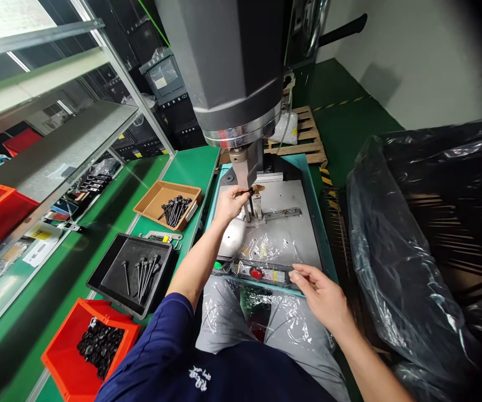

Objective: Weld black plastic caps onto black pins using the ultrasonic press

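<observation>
My left hand (229, 204) is closed in a pinch at the top of a thin black rod-like part (251, 206), which stands roughly upright in a small metal fixture (258, 206). Right above it is the grey press head (244, 170) of a large machine (232, 67). My right hand (323, 295) is at the right end of the control panel (272, 274), fingers loosely bent and apart, with nothing seen in them. Its fingertips touch or nearly touch the panel; which, I cannot tell. A red button (256, 273) and a green button (218, 266) show on that panel.
To the left, a tan tray (151, 202) and a black tray (113, 273) hold several black rods. A red bin (63, 346) contains small black parts. A wrench-like tool (161, 235) lies between the trays. Dark plastic sheeting (395, 234) covers something at right.
</observation>
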Demonstrator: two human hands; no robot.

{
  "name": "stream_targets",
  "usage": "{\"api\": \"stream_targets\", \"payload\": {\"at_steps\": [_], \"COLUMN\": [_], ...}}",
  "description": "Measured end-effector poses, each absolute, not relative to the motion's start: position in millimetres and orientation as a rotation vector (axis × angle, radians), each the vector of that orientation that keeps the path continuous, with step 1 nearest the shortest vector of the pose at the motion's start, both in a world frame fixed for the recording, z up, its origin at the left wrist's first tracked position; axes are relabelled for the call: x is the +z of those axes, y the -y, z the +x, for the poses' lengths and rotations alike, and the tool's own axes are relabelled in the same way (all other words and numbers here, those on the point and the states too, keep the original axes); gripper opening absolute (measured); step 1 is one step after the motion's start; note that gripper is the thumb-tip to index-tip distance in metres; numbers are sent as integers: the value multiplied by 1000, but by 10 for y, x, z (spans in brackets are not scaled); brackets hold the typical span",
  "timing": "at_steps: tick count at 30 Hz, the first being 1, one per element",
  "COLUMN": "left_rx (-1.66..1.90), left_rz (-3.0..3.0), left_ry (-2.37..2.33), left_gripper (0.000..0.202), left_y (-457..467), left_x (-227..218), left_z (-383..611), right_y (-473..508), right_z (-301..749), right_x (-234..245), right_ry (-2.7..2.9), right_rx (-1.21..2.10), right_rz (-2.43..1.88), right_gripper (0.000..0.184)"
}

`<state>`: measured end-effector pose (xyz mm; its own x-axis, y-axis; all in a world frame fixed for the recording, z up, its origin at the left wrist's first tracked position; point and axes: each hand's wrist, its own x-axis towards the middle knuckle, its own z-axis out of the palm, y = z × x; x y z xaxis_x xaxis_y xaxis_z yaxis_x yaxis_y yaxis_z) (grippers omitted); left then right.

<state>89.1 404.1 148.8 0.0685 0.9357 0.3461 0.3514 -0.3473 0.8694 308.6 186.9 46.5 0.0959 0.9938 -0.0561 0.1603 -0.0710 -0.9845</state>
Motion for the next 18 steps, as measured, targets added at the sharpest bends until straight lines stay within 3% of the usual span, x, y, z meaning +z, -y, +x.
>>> {"api": "stream_targets", "payload": {"at_steps": [14, 18], "left_rx": [1084, 1340], "left_rz": [1938, 1822], "left_ry": [-1044, -1114], "left_gripper": [11, 10], "left_y": [-4229, -4058], "left_x": [1584, 1591], "left_z": [720, 672], "right_y": [-1805, -1815], "right_z": [3118, 3157], "right_x": [632, 626], "right_ry": [1277, 1299], "right_rx": [1104, 1087], "right_rz": [-1399, -1419], "right_gripper": [47, 44]}}
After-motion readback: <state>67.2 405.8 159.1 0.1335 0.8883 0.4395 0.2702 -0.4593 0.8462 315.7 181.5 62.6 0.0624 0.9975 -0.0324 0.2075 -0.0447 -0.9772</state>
